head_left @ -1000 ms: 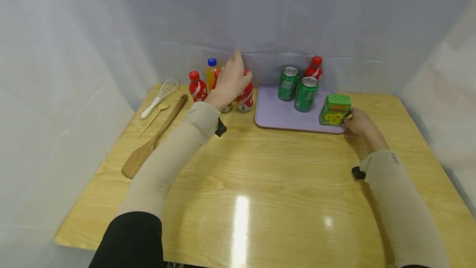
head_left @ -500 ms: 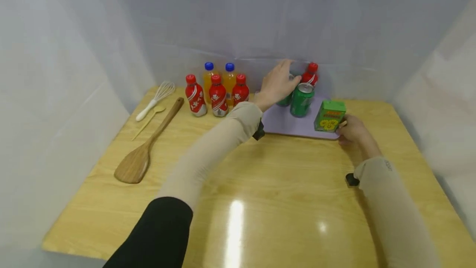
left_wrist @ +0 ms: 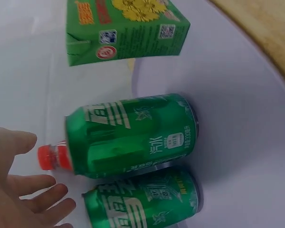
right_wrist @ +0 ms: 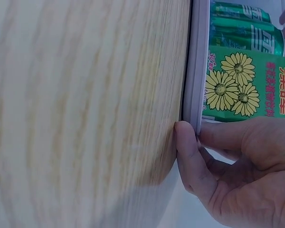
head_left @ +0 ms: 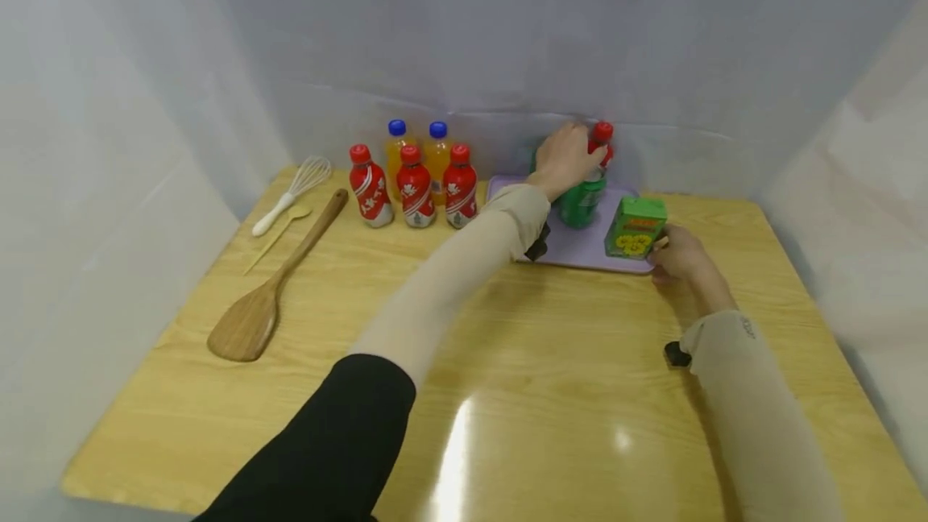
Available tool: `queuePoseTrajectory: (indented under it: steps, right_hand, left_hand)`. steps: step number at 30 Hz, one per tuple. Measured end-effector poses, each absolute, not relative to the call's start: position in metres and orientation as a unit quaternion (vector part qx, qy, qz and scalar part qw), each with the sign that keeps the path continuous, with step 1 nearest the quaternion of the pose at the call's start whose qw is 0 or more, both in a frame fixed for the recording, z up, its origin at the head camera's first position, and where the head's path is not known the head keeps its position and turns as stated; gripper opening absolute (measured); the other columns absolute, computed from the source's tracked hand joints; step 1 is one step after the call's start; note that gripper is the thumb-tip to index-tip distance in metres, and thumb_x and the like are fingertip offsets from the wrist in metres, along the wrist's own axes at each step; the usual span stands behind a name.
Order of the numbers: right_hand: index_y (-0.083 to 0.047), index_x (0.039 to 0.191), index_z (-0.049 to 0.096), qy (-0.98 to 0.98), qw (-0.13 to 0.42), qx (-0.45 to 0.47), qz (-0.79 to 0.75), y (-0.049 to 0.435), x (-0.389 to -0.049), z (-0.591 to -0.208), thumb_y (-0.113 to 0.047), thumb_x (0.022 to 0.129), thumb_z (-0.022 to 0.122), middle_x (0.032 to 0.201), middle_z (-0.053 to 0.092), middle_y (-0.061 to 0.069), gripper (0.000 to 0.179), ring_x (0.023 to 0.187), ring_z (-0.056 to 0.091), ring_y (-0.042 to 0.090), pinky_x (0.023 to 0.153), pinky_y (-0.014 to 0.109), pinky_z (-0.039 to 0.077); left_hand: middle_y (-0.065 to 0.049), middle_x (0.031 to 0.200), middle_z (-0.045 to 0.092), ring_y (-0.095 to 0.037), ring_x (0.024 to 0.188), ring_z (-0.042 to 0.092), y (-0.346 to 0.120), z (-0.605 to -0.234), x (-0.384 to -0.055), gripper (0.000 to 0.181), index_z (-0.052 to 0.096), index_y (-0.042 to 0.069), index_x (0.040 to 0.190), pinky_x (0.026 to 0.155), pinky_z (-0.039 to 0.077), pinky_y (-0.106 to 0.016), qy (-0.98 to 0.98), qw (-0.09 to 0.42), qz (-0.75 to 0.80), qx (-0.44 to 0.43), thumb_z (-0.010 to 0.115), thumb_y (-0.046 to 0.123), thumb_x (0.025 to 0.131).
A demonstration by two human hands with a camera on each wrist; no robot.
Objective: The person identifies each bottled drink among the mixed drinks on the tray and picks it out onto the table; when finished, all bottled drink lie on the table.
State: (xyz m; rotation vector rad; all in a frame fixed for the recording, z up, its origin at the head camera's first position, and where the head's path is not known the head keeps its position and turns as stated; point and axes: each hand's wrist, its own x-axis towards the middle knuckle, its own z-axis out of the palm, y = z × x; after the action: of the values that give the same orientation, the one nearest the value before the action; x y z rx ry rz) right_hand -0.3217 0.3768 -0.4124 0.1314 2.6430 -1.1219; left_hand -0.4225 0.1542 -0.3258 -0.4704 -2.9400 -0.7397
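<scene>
My left hand (head_left: 567, 155) reaches over the lilac tray (head_left: 573, 254), fingers apart and loosely bent. In the left wrist view it is near the tops of two green drink cans, the front can (left_wrist: 133, 135) and the rear can (left_wrist: 147, 199), with a gap showing. A red-capped bottle (head_left: 602, 134) stands behind them, mostly hidden. At the tray's front right corner, my right hand (head_left: 683, 252) pinches the rim between thumb and finger, as the right wrist view shows. Right beside it on the tray is an upright green drink carton (head_left: 635, 229) with yellow flowers.
Left of the tray stand several bottles: red ones (head_left: 416, 188) in front, orange ones with blue caps (head_left: 438, 151) behind. Further left lie a whisk (head_left: 293, 192), a yellow spoon (head_left: 279, 238) and a wooden spatula (head_left: 254, 316). A pale sheet (head_left: 464, 31) hangs behind the table.
My left hand has moved right, from above the red bottles to over the cans on the tray. The right hand stays at the tray's corner. The view has shifted slightly.
</scene>
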Motion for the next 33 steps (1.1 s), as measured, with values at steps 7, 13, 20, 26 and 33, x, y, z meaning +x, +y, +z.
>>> queuePoseTrajectory:
  steps: [7,13,20,26,33]
  right_hand:
    - [0.017,0.146,0.035,0.909,0.142,0.051,-0.389,0.373,-0.315,-0.417,0.005,0.101,0.053,0.117,0.052,0.03,0.05,0.076,0.066,0.016,0.066,0.029,0.065]
    - [0.015,0.145,0.035,0.907,0.143,0.05,-0.393,0.366,-0.31,-0.419,0.005,0.101,0.054,0.118,0.052,0.029,0.049,0.079,0.065,0.018,0.067,0.029,0.065]
    - [0.015,0.145,0.035,0.903,0.146,0.042,-0.401,0.359,-0.304,-0.417,0.003,0.102,0.054,0.117,0.052,0.028,0.048,0.077,0.065,0.017,0.066,0.029,0.065]
    - [0.014,0.141,0.037,0.903,0.141,0.042,-0.404,0.362,-0.306,-0.416,0.003,0.102,0.055,0.114,0.054,0.027,0.045,0.072,0.065,0.015,0.063,0.027,0.064]
    - [0.014,0.141,0.036,0.899,0.147,0.043,-0.409,0.363,-0.306,-0.418,0.003,0.102,0.054,0.115,0.052,0.026,0.044,0.075,0.064,0.016,0.065,0.028,0.064]
  left_hand:
    - [-0.001,0.131,0.058,-0.02,0.124,0.053,0.164,-0.342,-0.432,0.039,0.068,0.02,0.1,0.105,0.049,-0.036,-0.971,0.043,-0.196,-0.132,0.046,0.05,0.11]
    - [0.001,0.129,0.058,-0.021,0.123,0.048,0.166,-0.354,-0.439,0.04,0.073,0.025,0.111,0.116,0.037,-0.036,-0.976,0.071,-0.181,-0.101,0.05,0.058,0.105]
    - [0.007,0.134,0.061,-0.019,0.125,0.05,0.165,-0.357,-0.44,0.043,0.073,0.035,0.132,0.12,0.033,-0.036,-0.971,0.083,-0.212,-0.078,0.062,0.061,0.1]
    - [0.008,0.135,0.071,-0.016,0.122,0.061,0.163,-0.357,-0.438,0.048,0.069,0.036,0.14,0.112,0.043,-0.03,-0.951,0.106,-0.263,-0.125,0.072,0.055,0.096]
    - [0.012,0.136,0.072,-0.008,0.116,0.07,0.161,-0.353,-0.434,0.052,0.062,0.037,0.146,0.091,0.058,-0.023,-0.914,0.07,-0.368,-0.157,0.074,0.049,0.097]
